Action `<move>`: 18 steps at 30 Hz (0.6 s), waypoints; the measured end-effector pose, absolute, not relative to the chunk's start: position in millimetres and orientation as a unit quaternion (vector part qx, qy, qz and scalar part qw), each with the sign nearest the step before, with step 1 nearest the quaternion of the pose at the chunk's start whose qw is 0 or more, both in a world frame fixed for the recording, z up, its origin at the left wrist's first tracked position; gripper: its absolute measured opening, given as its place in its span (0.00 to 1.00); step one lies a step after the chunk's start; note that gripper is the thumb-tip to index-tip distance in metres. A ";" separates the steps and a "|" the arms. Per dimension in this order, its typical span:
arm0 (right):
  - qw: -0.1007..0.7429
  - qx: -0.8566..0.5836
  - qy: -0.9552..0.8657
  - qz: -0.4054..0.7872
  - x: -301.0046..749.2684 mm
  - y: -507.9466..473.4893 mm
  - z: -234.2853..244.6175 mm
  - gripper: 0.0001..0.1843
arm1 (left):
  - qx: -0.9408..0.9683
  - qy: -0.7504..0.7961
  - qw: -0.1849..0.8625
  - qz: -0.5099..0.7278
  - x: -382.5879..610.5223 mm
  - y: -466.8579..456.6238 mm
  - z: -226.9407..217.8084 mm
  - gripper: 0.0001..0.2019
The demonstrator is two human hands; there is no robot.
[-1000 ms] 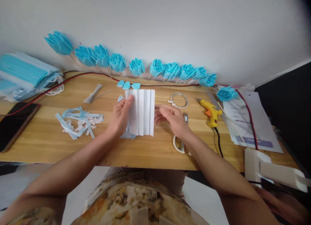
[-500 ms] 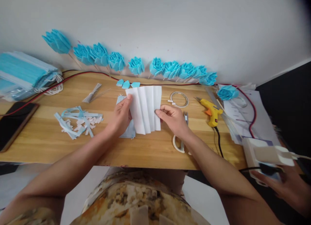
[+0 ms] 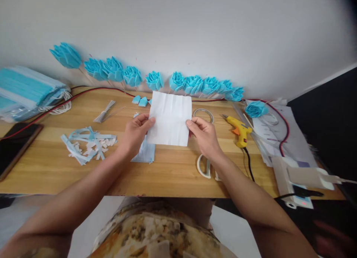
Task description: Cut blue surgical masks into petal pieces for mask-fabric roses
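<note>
Between my hands a white square sheet of mask fabric [image 3: 170, 118] is held up above the table, spread nearly flat with faint vertical creases. My left hand [image 3: 138, 133] pinches its left edge, thumb on the near face. On the opposite edge, my right hand [image 3: 205, 135] grips it between thumb and fingers. Partly hidden behind the sheet and my left hand lies a pale blue mask piece [image 3: 145, 152]. Small blue cut petals [image 3: 143, 101] lie just beyond. Scissors with white handles [image 3: 203, 167] rest under my right hand, their blades hidden.
Blue flowers on sticks [image 3: 131, 76] line the wall. A stack of masks [image 3: 25, 90], a phone [image 3: 19, 146], cut strips [image 3: 89, 142] and wire ties [image 3: 104, 111] lie left. Right are a tape roll [image 3: 210, 116], a yellow glue gun [image 3: 238, 129] and a power strip [image 3: 281, 176].
The pleated white sheet has been pulled open into a flatter, wider square, both hands still on its edges. Another person's hand has drawn back from the power strip at the right.
</note>
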State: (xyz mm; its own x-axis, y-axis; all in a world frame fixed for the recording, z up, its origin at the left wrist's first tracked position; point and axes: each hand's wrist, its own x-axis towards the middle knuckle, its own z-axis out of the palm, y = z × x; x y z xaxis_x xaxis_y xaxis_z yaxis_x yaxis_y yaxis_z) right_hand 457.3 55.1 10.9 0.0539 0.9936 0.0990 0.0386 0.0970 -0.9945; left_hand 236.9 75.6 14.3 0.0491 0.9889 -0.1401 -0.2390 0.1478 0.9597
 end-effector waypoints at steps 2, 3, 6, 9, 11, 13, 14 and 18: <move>0.527 -0.497 -0.517 0.456 457.3 55.9 11.1 0.17 | 0.410 0.461 0.597 0.513 235.3 76.7 15.3 0.19; 0.526 -0.497 -0.516 0.458 457.2 56.2 11.0 0.16 | 0.414 0.460 0.593 0.515 234.6 77.1 15.3 0.18; 0.532 -0.497 -0.508 0.461 456.8 57.1 10.3 0.14 | 0.419 0.459 0.585 0.522 233.3 77.9 14.2 0.13; 0.541 -0.494 -0.502 0.460 456.0 56.9 10.5 0.10 | 0.417 0.451 0.584 0.530 233.7 76.9 16.2 0.09; 0.546 -0.492 -0.493 0.465 455.4 56.3 11.4 0.07 | 0.422 0.446 0.580 0.535 234.6 75.5 20.6 0.06; 0.550 -0.490 -0.481 0.476 455.2 55.8 12.5 0.04 | 0.427 0.440 0.582 0.534 235.2 74.3 25.7 0.02; 0.551 -0.489 -0.474 0.482 455.3 55.6 13.1 0.03 | 0.427 0.436 0.586 0.534 235.3 74.0 27.7 0.02; 0.548 -0.477 -0.462 0.509 457.7 54.7 16.3 0.05 | 0.424 0.409 0.606 0.534 235.0 74.9 28.4 0.09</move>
State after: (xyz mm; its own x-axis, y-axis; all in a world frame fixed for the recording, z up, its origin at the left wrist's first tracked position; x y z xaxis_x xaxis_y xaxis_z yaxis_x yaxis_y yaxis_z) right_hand 457.7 54.7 16.3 0.0555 0.9982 0.0210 -0.1184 0.0275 -0.9926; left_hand 235.0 74.9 28.4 0.0940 0.9946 -0.0430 -0.3009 0.0696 0.9511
